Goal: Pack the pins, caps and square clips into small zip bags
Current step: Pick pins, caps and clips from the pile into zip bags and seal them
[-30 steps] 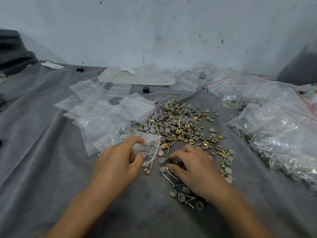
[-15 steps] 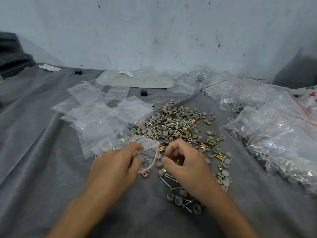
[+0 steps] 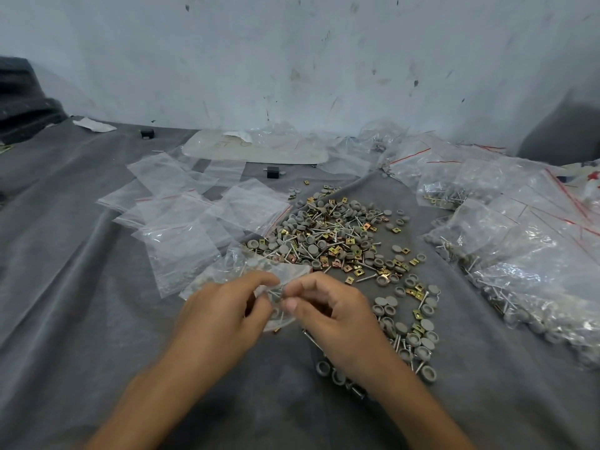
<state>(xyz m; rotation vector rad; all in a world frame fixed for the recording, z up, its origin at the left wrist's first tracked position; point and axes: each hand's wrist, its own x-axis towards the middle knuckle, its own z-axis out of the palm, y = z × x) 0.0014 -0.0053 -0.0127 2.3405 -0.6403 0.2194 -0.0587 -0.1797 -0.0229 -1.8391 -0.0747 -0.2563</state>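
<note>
Head view: the left hand [image 3: 220,316] pinches a small zip bag [image 3: 233,271] near centre, while the right hand [image 3: 337,316] pinches pins [image 3: 276,292] at its mouth. The loose pile [image 3: 337,241] of pins, caps and square clips lies just beyond on grey cloth [image 3: 81,319]; empty bags [image 3: 181,228] lie left, filled bags [image 3: 526,254] right.

Head view, forward-down, close over hands [image 3: 276,316]

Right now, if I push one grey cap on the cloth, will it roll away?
Probably not: the grey caps lie flat, and the soft cloth likely drags on them. Tipped on edge, one might roll. Small, so probably light.
</note>
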